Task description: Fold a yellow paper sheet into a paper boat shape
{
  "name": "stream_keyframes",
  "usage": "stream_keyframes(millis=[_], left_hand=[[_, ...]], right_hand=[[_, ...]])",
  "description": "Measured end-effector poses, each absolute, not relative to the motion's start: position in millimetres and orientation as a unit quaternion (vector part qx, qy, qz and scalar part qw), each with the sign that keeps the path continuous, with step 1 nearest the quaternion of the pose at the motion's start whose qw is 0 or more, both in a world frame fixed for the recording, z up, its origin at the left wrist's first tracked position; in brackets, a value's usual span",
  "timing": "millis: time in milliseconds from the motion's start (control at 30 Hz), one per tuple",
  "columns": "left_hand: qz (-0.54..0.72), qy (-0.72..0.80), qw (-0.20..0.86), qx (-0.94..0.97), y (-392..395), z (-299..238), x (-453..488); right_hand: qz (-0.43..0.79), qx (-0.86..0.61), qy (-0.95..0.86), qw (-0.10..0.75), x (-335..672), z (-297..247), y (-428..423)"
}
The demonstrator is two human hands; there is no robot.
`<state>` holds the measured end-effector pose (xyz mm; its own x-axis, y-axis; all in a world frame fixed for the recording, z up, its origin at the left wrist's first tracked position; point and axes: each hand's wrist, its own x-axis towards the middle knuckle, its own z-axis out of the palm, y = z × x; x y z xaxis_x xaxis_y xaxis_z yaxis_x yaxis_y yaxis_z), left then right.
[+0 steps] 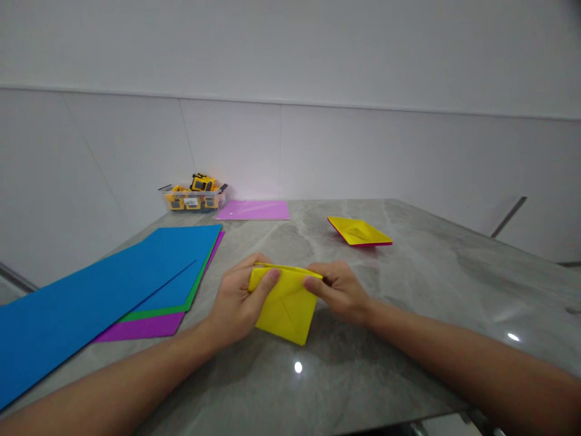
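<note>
A folded piece of yellow paper [287,310], roughly square with diagonal creases, is held above the near part of the table. My left hand [240,295] grips its upper left corner, thumb on the front face and fingers behind. At the upper right corner, my right hand [340,289] pinches it the same way. The top edge shows more than one layer, slightly apart. Beyond my right hand lies a folded yellow paper piece [361,232] with a red underside and a raised peak in its middle.
Large blue sheets [122,272] cover the left side, over a green sheet [193,297] and a purple sheet [147,327]. Against the wall stand a clear plastic box [213,197] of yellow toy vehicles and a pink-purple sheet [256,210]. The grey marbled table [436,303] extends right.
</note>
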<state>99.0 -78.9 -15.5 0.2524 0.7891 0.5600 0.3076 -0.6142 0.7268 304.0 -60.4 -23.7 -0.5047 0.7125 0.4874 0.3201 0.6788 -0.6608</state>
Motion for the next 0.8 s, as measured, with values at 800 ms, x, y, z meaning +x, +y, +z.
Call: stream_keyframes(millis=[800], left_hand=[[0.469, 0.428, 0.243, 0.733, -77.1, -17.7, 99.5]], right_hand=[[0.221, -0.293, -0.852, 0.374, 306.3, -27.6, -54.0]])
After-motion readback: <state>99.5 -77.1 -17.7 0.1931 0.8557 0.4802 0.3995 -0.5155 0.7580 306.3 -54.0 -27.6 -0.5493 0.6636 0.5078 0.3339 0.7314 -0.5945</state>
